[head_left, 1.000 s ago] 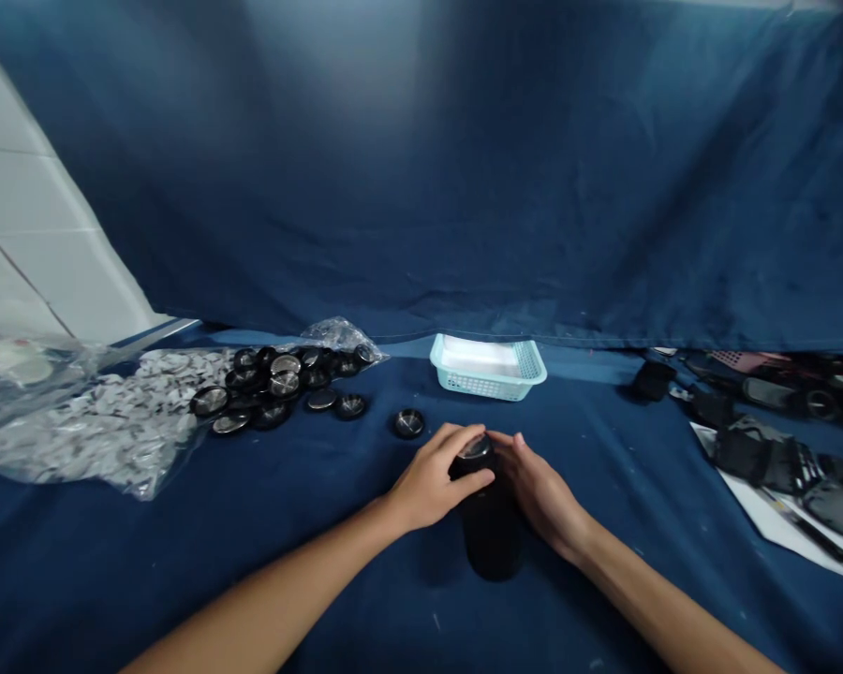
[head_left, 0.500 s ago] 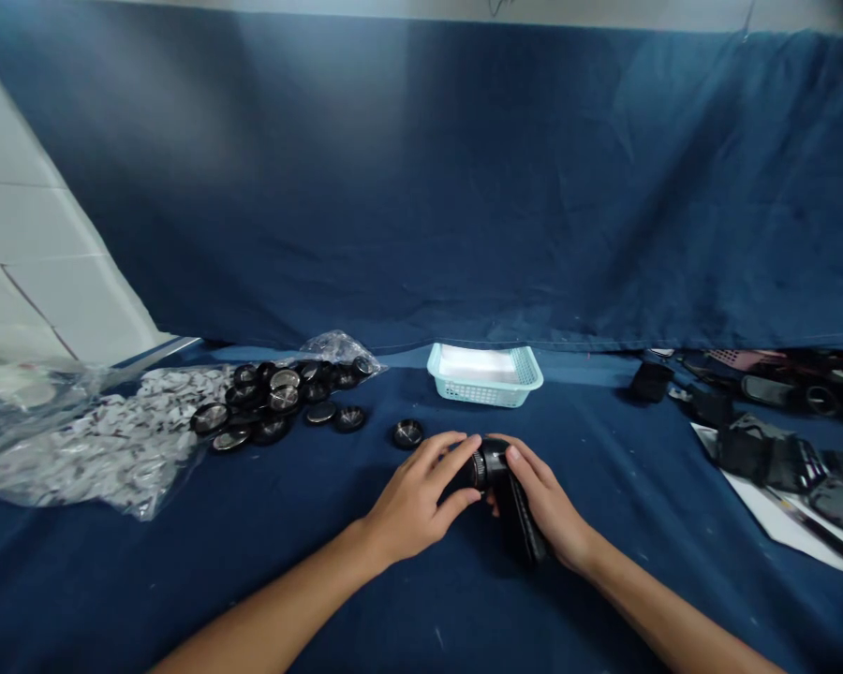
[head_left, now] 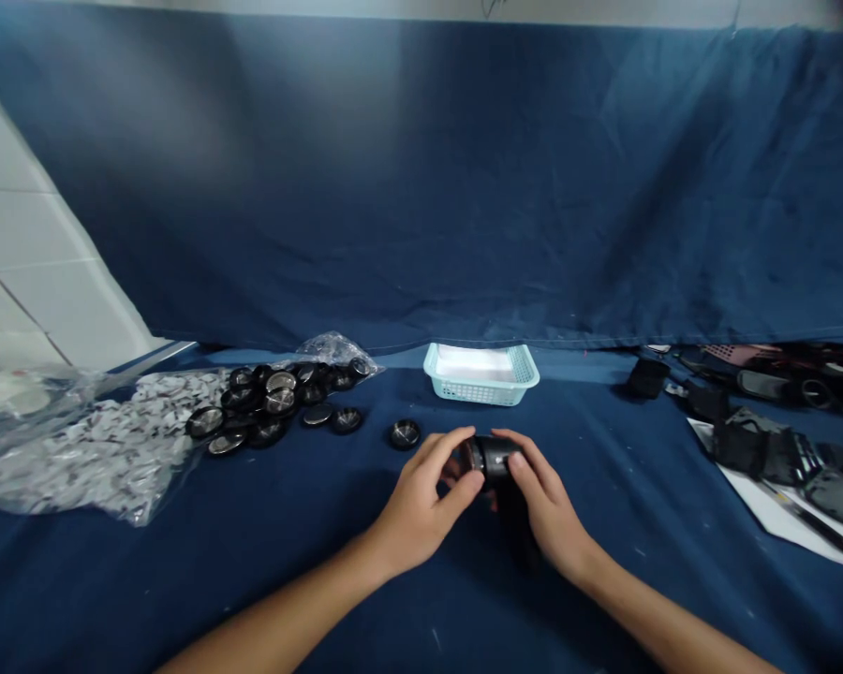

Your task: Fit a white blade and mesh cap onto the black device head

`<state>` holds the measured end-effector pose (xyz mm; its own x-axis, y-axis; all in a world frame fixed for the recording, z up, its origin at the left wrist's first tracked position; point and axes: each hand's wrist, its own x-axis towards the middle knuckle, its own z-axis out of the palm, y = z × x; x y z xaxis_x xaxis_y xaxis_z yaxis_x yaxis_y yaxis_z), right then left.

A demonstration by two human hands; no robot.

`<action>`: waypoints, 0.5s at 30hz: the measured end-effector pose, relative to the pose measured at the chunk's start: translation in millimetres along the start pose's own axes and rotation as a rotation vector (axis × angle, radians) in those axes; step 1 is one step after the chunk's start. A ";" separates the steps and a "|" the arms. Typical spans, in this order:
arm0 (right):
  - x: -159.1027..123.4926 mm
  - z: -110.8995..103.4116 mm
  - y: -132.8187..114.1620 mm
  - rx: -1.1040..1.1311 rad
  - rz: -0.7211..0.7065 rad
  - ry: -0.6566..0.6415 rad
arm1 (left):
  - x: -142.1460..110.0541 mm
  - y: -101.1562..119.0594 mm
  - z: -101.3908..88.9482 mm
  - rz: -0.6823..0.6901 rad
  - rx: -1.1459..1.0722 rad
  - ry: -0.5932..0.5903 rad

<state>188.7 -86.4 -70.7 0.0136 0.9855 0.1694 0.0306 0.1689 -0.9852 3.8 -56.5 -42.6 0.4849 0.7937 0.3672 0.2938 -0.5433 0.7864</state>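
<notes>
A black cylindrical device with a round end cap is held low over the blue cloth at centre. My right hand wraps around its body from the right. My left hand curls around the capped end, thumb and fingers pinching it. The lower part of the device is hidden between my hands. A single black round cap lies on the cloth just left of my left hand.
A pile of black round caps sits on a clear plastic bag of small white pieces at left. A light blue basket stands behind my hands. Black parts and white paper lie at right. Blue cloth hangs behind.
The black device went from standing upright to tipped over toward the left between my hands. My left hand shifted from on top of the cap to gripping its end.
</notes>
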 end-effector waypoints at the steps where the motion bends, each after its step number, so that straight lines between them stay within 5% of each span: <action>1: 0.2 2.6 -3.5 0.133 0.144 -0.012 | 1.9 3.8 -4.1 0.104 0.089 -0.035; 5: 0.0 10.0 -9.3 0.430 0.461 -0.030 | 9.7 16.5 -16.7 0.343 0.368 -0.124; 11: -2.0 13.9 -5.7 0.492 0.513 -0.098 | 13.7 12.9 -13.2 0.002 0.328 -0.031; 15: -3.1 15.7 -7.1 0.495 0.529 -0.091 | 12.2 11.6 -10.1 -0.038 0.311 -0.077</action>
<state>172.8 -90.3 -64.7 -0.1828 0.9315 -0.3144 -0.4130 -0.3630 -0.8353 4.9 -50.4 -23.9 0.5259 0.7986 0.2927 0.5447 -0.5806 0.6052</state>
